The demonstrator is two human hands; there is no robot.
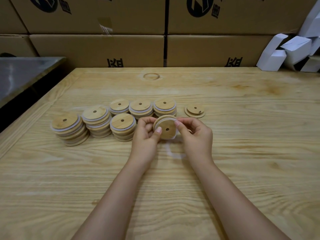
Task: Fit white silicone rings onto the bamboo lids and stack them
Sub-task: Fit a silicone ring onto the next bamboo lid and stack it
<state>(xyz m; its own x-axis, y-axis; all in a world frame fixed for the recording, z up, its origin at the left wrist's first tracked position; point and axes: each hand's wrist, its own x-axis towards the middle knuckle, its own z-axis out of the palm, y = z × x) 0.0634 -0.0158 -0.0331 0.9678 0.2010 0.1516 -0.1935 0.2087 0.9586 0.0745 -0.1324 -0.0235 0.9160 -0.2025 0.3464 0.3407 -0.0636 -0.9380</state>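
at the centre of the frame the left hand (pixel 145 136) and right hand (pixel 196 135) pinch one bamboo lid (pixel 166 130) between them above the wooden table (pixel 242 161), a white silicone ring (pixel 175 136) partly round its rim. ringed lid stacks (pixel 97 121) stand left of centre; a bare lid (pixel 194 110) lies to the right. cardboard boxes (pixel 97 49) fill the top.

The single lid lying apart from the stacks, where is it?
Head view: the single lid lies on the table, right of the rightmost back stack and beyond the right hand.
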